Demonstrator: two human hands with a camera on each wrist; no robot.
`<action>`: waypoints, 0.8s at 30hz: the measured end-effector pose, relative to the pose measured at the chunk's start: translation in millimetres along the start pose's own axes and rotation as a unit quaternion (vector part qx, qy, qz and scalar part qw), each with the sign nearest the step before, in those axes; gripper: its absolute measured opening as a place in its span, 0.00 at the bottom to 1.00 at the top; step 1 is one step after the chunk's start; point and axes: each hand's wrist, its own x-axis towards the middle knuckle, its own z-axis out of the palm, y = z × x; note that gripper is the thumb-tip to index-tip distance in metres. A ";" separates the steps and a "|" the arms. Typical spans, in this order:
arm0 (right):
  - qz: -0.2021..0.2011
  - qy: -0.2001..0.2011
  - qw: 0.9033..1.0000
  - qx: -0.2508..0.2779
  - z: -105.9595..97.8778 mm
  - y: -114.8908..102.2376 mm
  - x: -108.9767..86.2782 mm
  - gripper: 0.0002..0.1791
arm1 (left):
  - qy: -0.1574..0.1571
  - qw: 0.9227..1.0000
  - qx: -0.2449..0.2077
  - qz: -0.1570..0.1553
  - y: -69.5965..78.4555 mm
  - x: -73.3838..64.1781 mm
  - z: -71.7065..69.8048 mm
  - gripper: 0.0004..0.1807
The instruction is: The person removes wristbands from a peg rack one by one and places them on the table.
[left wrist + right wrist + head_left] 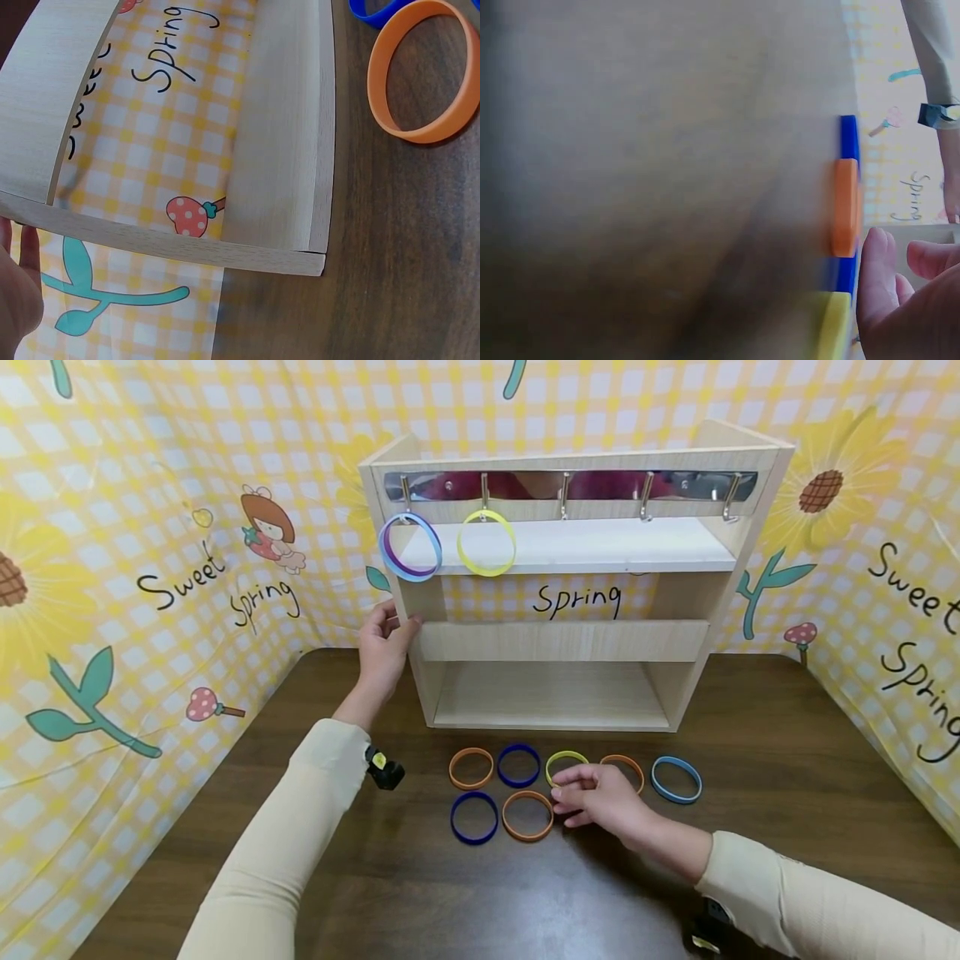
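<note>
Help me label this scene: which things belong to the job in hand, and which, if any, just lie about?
Likely the job's:
loose wristbands
hung wristbands
five-hook rail
wooden shelf unit
left hand
right hand

Seemingly incidental:
gingham backdrop
wrist cameras
brown table

The three right-side hooks (646,496) stand open from the front; hanging bands (486,572) crowd the two left ones (406,493).

Yellow-checked cloth (225,435) (sunflowers (821,492) printed on it) hangs behind and beside a dark wood-grain table (480,902).
</note>
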 end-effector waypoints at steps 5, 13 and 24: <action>-0.017 0.001 1.000 0.016 -2.6 -10.4 4.9 0.20 | 0.006 1.000 0.002 0.000 -7.2 2.9 -0.7 0.17; -0.053 0.014 0.997 0.047 -10.8 -34.9 14.1 0.18 | 0.014 1.000 0.020 0.006 -23.1 11.1 -0.8 0.19; -0.127 0.041 0.990 0.046 -11.8 -73.7 27.0 0.18 | -0.001 1.000 0.017 -0.004 4.4 -3.1 2.1 0.20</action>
